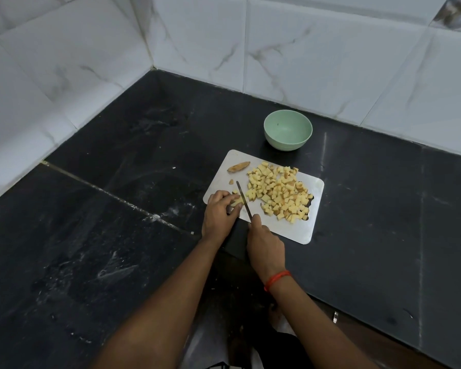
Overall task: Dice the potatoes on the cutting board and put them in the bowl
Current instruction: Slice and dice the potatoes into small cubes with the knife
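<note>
A pale cutting board [288, 230] lies on the black counter. A heap of several diced potato pieces [280, 191] covers its middle and right. At the board's left edge my left hand [220, 214] pinches a small potato piece [237, 201] with curled fingers. My right hand [265, 245] grips a knife [244, 199]; its blade stands on the board just right of that piece. A potato peel end [238, 166] lies near the board's far left corner. Behind the board stands a light green bowl [288, 141], with no potato inside.
The black stone counter [117, 209] ends at white marble-look wall tiles [64, 62] on the left and at the back. Its front edge runs along the lower right. A red thread band [276, 279] circles my right wrist.
</note>
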